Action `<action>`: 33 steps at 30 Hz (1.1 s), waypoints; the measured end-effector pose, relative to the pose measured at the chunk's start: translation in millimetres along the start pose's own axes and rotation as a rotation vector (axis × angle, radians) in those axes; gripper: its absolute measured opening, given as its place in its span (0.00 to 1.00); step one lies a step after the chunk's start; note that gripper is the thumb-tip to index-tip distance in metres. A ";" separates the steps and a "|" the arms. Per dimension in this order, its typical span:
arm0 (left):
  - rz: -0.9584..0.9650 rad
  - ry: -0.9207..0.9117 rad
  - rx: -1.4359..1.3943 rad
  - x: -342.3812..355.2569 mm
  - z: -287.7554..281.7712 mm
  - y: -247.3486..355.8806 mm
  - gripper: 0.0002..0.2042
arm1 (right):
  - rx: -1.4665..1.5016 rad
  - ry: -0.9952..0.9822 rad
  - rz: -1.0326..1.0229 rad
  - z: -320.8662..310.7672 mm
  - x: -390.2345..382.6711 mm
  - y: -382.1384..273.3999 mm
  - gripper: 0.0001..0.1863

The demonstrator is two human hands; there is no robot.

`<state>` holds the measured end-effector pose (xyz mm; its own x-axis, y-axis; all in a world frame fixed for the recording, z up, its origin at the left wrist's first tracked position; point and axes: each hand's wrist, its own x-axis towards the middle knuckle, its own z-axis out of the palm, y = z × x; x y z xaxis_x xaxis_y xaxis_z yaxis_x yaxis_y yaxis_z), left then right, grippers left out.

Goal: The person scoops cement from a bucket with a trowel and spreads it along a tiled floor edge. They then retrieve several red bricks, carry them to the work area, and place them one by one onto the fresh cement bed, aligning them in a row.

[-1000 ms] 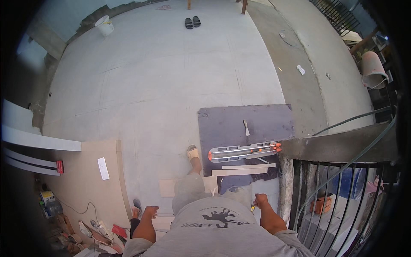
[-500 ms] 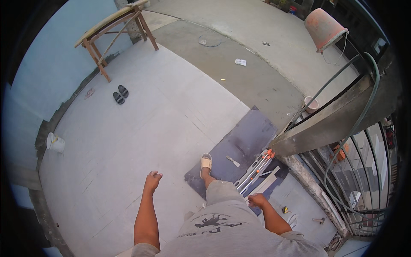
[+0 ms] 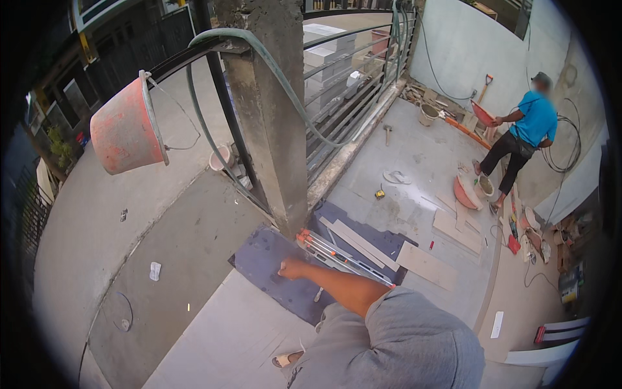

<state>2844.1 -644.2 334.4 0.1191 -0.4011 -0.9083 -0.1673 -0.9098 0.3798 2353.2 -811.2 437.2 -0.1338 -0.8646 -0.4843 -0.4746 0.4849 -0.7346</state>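
My right hand (image 3: 293, 267) hangs over the dark blue-grey sheet (image 3: 269, 254), its fingers loosely bent and nothing visible in them. My left hand is out of the picture. Close by, a scraper (image 3: 318, 295) lies on the sheet, partly behind my forearm. Beyond the forearm is a long tool with silver rails and orange ends (image 3: 327, 251), apparently a tile cutter. Pale tile strips (image 3: 363, 244) lie beside it. A wider pale tile piece (image 3: 427, 265) rests to their right.
A concrete post (image 3: 265, 123) with metal railings stands ahead. A stained orange bucket (image 3: 126, 126) hangs left of it. On the floor are a yellow tape measure (image 3: 380, 194) and a hammer (image 3: 387, 134). At right, a person in blue (image 3: 534, 120) holds a red basin (image 3: 483, 114).
My view has swung far to the right, bringing the railing, tile pieces and another person into sight. My left hand has left the picture; my right hand now appears over the sheet.
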 end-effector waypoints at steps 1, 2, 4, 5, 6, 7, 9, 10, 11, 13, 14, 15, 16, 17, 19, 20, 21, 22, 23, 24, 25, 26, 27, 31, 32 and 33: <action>0.043 0.000 0.036 18.0 -28.6 36.6 0.24 | 0.034 0.052 0.055 1.0 -5.9 7.2 0.19; 0.082 -0.004 0.069 34.8 -58.7 67.3 0.24 | 0.063 0.091 0.110 7.3 -16.4 15.9 0.19; 0.136 -0.030 0.124 73.5 -112.0 123.2 0.23 | -0.081 0.245 0.274 24.0 -33.1 73.7 0.20; 0.154 -0.019 0.131 89.2 -148.9 144.4 0.23 | 0.023 0.316 0.433 37.1 -54.9 81.0 0.18; 0.156 -0.032 0.160 105.8 -178.6 165.4 0.23 | -0.369 0.258 0.442 61.2 -85.6 115.9 0.11; 0.161 -0.045 0.179 124.7 -207.3 182.9 0.23 | -0.758 0.206 0.452 89.7 -117.3 151.3 0.04; 0.170 -0.062 0.173 179.3 -286.7 211.7 0.22 | -0.508 0.169 0.665 158.4 -163.0 149.0 0.09; 0.179 -0.132 0.140 211.7 -334.5 225.4 0.22 | -0.165 0.188 0.811 187.4 -175.2 126.3 0.12; 0.127 -0.424 -0.021 222.4 -373.1 241.6 0.22 | 0.208 0.266 0.993 202.1 -187.8 80.2 0.16; 0.244 -0.041 0.369 269.7 -353.9 307.7 0.19 | 0.427 0.086 1.193 259.2 -201.5 63.9 0.20; 0.305 -0.029 0.477 291.1 -338.7 343.2 0.19 | 0.460 0.077 1.202 297.0 -207.1 78.5 0.19; 0.405 -0.001 0.546 304.3 -346.2 378.8 0.19 | 0.480 0.035 1.166 308.4 -191.9 47.5 0.18; 0.507 -0.025 0.567 319.9 -343.2 407.2 0.20 | 0.485 0.034 1.161 312.0 -169.2 36.0 0.18; 0.493 -0.119 0.424 331.5 -327.7 419.8 0.16 | 0.491 0.036 1.162 314.3 -147.6 27.9 0.19; 0.430 -0.242 0.367 291.4 -252.7 451.6 0.20 | 0.518 0.049 1.205 319.8 -111.8 20.1 0.19; 0.392 -0.277 0.455 220.3 -191.6 472.4 0.23 | 0.512 0.121 1.214 317.3 -99.7 20.6 0.17; 0.388 -0.273 0.423 211.9 -201.1 480.6 0.21 | 0.446 0.126 1.129 298.6 -46.7 8.3 0.15; 0.357 -0.302 0.419 221.6 -195.6 480.8 0.21 | 0.384 0.143 1.063 284.3 0.3 2.4 0.13; 0.336 -0.374 0.475 209.7 -174.2 485.7 0.25 | -0.129 -0.042 0.721 273.2 32.1 25.8 0.10; 0.293 -0.439 0.549 205.1 -162.6 487.9 0.30 | -0.610 -0.234 0.324 261.7 64.4 49.4 0.09; 0.361 -0.517 0.706 208.8 -159.9 489.0 0.33 | -0.439 -0.035 0.424 255.5 102.6 57.3 0.09; 0.401 -0.469 0.864 221.8 -181.7 488.2 0.34 | -0.313 0.023 0.462 236.4 155.8 28.5 0.10; 0.435 -0.402 1.034 238.1 -212.5 495.4 0.35 | -0.096 0.099 0.543 216.9 214.0 -40.9 0.11; 0.050 -0.124 0.436 224.4 -263.2 536.7 0.32 | 0.020 0.237 0.391 151.9 365.8 -234.3 0.13; 0.044 -0.017 0.335 264.0 -294.9 526.3 0.31 | -0.044 0.207 0.263 153.7 425.8 -245.3 0.12; 0.083 -0.015 0.380 262.6 -314.7 535.0 0.29 | -0.109 0.172 0.166 150.3 458.2 -294.4 0.13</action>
<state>3093.8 -1269.8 354.3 0.0766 -0.4674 -0.8807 -0.5266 -0.7690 0.3624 2562.4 -1330.3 360.0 -0.3594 -0.7885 -0.4991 -0.5237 0.6131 -0.5914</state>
